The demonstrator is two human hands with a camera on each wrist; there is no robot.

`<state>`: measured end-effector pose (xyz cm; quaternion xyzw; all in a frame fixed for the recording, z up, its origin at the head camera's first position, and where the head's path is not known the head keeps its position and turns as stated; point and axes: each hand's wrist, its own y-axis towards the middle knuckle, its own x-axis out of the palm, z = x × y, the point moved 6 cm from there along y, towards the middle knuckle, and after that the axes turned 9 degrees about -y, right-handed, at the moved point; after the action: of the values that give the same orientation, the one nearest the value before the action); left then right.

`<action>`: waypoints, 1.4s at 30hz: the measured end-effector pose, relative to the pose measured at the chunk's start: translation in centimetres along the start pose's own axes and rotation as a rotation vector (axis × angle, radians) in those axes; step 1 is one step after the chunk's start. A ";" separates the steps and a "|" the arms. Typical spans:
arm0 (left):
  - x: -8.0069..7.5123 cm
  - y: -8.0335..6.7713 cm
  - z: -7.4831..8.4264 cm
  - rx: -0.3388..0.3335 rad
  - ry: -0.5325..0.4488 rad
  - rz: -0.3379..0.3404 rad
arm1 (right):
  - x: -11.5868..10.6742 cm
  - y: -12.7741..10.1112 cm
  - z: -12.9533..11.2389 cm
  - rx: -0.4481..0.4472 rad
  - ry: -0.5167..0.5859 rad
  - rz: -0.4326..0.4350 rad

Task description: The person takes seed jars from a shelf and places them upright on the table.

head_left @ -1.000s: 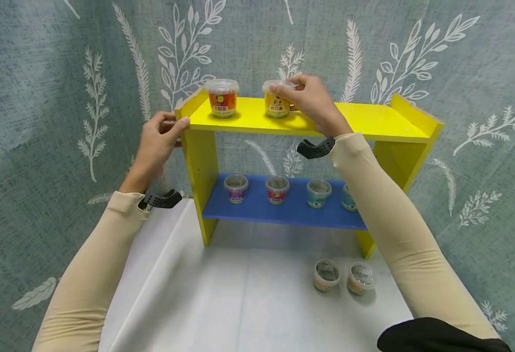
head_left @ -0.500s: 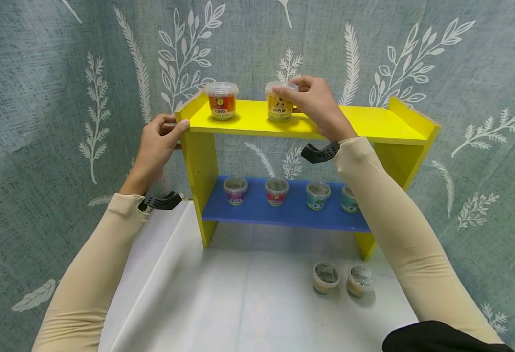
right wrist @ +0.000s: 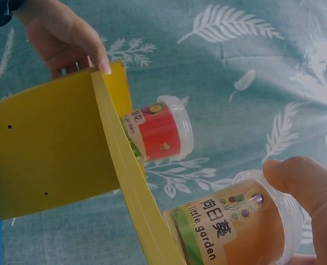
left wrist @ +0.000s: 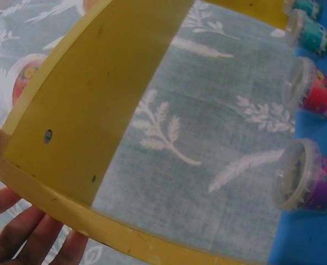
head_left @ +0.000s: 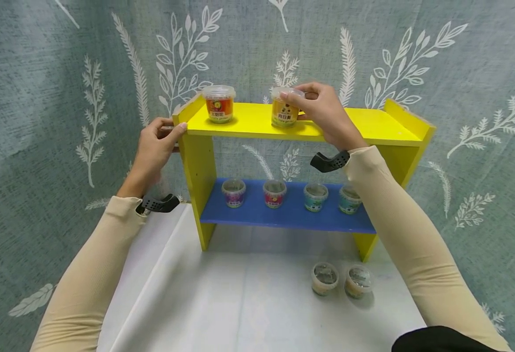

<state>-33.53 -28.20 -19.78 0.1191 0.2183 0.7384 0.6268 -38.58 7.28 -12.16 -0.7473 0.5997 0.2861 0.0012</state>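
A yellow two-level shelf (head_left: 371, 124) stands against a leaf-patterned curtain. My right hand (head_left: 321, 110) grips an orange-yellow labelled cup (head_left: 284, 108) (right wrist: 235, 229) by its lid rim; the cup stands on the yellow top board. A red-orange cup (head_left: 219, 103) (right wrist: 160, 132) stands further left on the same board. My left hand (head_left: 156, 146) holds the shelf's top left corner, thumb on the front edge; its fingers (left wrist: 25, 237) lie behind the side panel (left wrist: 97, 105).
Several small lidded cups (head_left: 275, 193) (left wrist: 312, 176) stand in a row on the blue lower board (head_left: 292, 215). Two more cups (head_left: 325, 278) (head_left: 358, 281) sit on the white table (head_left: 239, 303) in front of the shelf's right leg. The curtain (head_left: 41, 98) closes in the back and sides.
The right hand with the orange-yellow cup has shifted slightly right along the top board. The left hand stays on the shelf corner.
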 end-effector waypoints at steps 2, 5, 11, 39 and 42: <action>0.1 0.0 -0.1 -0.001 0.005 0.001 | -0.1 -0.4 0.1 -0.002 0.001 -0.005; 0.1 0.0 -0.1 -0.002 0.004 0.004 | -0.2 -0.9 0.0 -0.011 -0.005 -0.006; 0.1 0.1 0.0 -0.005 -0.014 0.013 | -0.7 -1.8 -0.5 -0.041 0.007 0.000; 0.0 0.1 0.1 0.009 0.007 -0.010 | -0.7 -6.2 -1.2 -0.063 0.003 -0.033; 0.0 0.1 0.0 0.010 0.005 -0.010 | -0.6 -6.6 -1.2 -0.073 0.011 -0.040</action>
<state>-33.59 -28.22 -19.69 0.1194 0.2240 0.7344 0.6294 -32.24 9.22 -13.12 -0.7603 0.5737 0.3037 -0.0238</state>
